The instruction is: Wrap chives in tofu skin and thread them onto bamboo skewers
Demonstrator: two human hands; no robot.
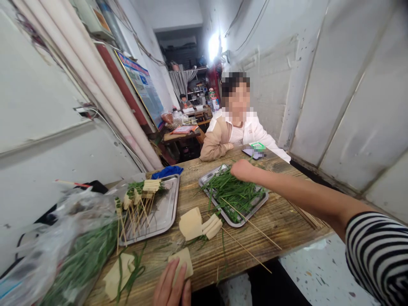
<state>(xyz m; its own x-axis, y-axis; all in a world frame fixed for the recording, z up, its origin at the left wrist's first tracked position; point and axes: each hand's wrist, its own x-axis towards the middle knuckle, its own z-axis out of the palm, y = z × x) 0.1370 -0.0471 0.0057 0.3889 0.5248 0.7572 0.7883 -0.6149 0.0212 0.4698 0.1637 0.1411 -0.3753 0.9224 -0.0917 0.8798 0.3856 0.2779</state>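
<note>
My left hand (172, 284) lies with its fingers stretched flat on a square bean curd sheet (185, 260) at the table's near edge. At the far side of a metal tray (210, 196), my right hand (244, 170) is closed in the heap of green chives (234, 189); its fingertips are hidden. Two bamboo skewers (251, 224) lie slanting off that tray. Between hand and tray are a stack of bean curd sheets (190, 224) and several rolled pieces (212, 226) with chives poking out. Another sheet (116, 276) with loose chives lies left of my left hand.
A second metal tray (170, 208) at the left holds skewered rolls (140, 195). A plastic bag of greens (86, 255) crowds the left edge. More skewers (307, 214) lie at the right edge. Across the table sits a person (237, 127), near a phone (253, 151).
</note>
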